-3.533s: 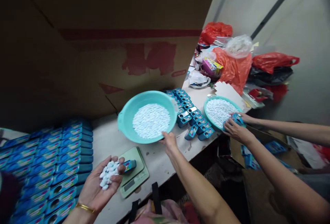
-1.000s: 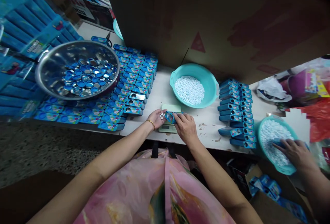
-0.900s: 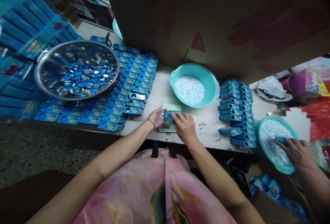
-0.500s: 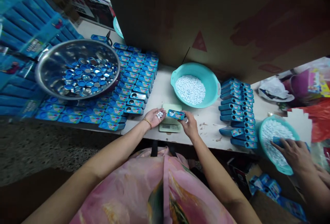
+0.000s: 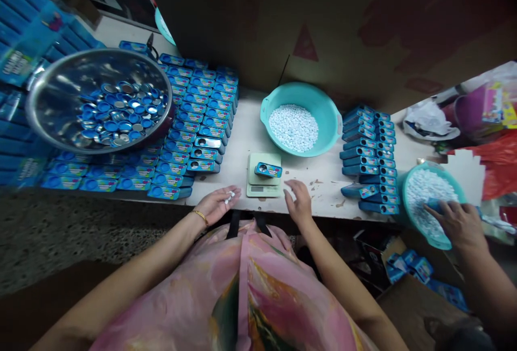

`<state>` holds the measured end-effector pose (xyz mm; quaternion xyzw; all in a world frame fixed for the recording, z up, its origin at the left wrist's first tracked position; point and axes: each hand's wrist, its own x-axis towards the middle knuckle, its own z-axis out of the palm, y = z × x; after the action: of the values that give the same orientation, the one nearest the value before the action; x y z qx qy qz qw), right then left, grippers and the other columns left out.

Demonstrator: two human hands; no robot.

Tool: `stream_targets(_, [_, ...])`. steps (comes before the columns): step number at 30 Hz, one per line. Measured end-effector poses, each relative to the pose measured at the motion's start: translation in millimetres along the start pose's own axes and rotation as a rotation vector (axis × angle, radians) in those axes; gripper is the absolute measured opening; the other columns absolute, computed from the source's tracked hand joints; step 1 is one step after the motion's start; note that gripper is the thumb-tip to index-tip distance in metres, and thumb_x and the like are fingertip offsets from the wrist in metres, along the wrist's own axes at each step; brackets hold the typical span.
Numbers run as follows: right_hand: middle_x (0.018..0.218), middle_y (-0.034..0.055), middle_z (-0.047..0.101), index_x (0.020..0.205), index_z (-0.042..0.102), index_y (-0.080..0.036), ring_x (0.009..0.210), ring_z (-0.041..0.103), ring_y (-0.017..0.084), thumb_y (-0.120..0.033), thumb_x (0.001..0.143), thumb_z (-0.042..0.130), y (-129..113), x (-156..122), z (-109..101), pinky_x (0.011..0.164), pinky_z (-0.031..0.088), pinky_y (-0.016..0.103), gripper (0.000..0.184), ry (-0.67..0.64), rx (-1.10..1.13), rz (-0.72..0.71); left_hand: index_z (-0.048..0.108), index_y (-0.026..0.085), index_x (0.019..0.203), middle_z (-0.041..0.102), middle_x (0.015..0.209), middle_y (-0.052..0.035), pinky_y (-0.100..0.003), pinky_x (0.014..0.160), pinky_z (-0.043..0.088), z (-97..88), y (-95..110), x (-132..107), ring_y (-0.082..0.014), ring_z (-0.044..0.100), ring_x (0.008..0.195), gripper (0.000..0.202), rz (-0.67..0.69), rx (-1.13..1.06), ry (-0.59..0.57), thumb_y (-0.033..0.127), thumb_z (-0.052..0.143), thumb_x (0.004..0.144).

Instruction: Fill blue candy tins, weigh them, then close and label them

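Several small white candies (image 5: pixel 229 197) lie in the cupped palm of my left hand (image 5: pixel 214 204), held low at the table's front edge, left of the scale. A blue tin (image 5: pixel 268 169) with a round hole near its left end rests by itself on the pale green kitchen scale (image 5: pixel 263 191). My right hand (image 5: pixel 298 200) is just right of the scale, empty, with its fingers apart and curled, touching neither tin nor scale. Behind the scale stands a turquoise basin (image 5: pixel 323 144) partly filled with white candies.
A steel bowl (image 5: pixel 40 104) of blue and silver lids stands left, beside rows of upright blue tins (image 5: pixel 189 117). More tins (image 5: pixel 365 170) stand right. Another person's hand (image 5: pixel 460 224) holds a blue tin over a second turquoise basin (image 5: pixel 462 195). A large cardboard box (image 5: pixel 250 28) borders the back.
My right hand has let go of the tin, which now sits on the scale, and has drawn back right. My left hand has moved left and down with the candies. The view has shifted slightly.
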<state>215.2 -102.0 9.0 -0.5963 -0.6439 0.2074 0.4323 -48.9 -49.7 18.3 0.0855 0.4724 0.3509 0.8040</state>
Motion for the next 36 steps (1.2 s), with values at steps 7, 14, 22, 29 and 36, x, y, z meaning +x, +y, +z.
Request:
stream_targets(7, [0.101, 0.0078, 0.055, 0.112, 0.052, -0.023, 0.095, 0.049, 0.017, -0.023, 0.083, 0.046, -49, -19, 41, 0.081, 0.044, 0.030, 0.029, -0.384, -0.073, -0.183, 0.060, 0.006, 0.101, 0.063, 0.100, -0.0153, -0.029, 0.089, 0.044, 14.1, -30, -11, -0.0193, 0.059, 0.094, 0.032, -0.143, 0.176, -0.232, 0.001, 0.057, 0.069])
stream_targets(14, [0.088, 0.0073, 0.055, 0.101, 0.056, -0.017, 0.081, 0.047, 0.017, -0.022, 0.085, 0.041, -56, -21, 55, 0.075, 0.042, 0.029, 0.023, -0.577, -0.304, -0.346, 0.059, 0.011, 0.105, 0.064, 0.098, -0.0113, -0.027, 0.087, 0.043, 6.2, -36, -13, -0.0157, 0.061, 0.087, 0.039, -0.219, 0.275, -0.285, 0.004, 0.061, 0.067])
stream_targets(22, [0.090, 0.0058, 0.055, 0.098, 0.056, -0.017, 0.087, 0.049, 0.014, -0.017, 0.081, 0.049, -57, -21, 53, 0.076, 0.041, 0.024, 0.019, -0.667, -0.202, -0.233, 0.061, 0.012, 0.101, 0.066, 0.089, -0.0097, -0.029, 0.081, 0.045, 4.8, -41, -18, -0.0160, 0.062, 0.080, 0.038, -0.248, 0.388, -0.331, 0.012, 0.067, 0.064])
stream_targets(29, [0.082, 0.0021, 0.057, 0.094, 0.060, -0.021, 0.079, 0.054, 0.011, -0.015, 0.080, 0.050, -56, -12, 43, 0.070, 0.044, 0.022, 0.018, -0.466, 0.092, -0.123, 0.064, 0.010, 0.096, 0.066, 0.093, -0.0124, -0.025, 0.078, 0.048, 15.7, -33, -15, -0.0161, 0.062, 0.082, 0.029, -0.227, 0.327, -0.289, 0.008, 0.065, 0.067])
stream_targets(36, [0.088, 0.0047, 0.060, 0.092, 0.061, -0.020, 0.086, 0.055, 0.014, -0.020, 0.082, 0.046, -44, 51, 26, 0.077, 0.045, 0.027, 0.018, -0.117, 0.070, -0.089, 0.062, 0.005, 0.097, 0.064, 0.093, -0.0159, -0.023, 0.075, 0.050, 49.8, -5, 2, -0.0173, 0.062, 0.084, 0.026, -0.025, 0.135, -0.190, 0.004, 0.059, 0.071])
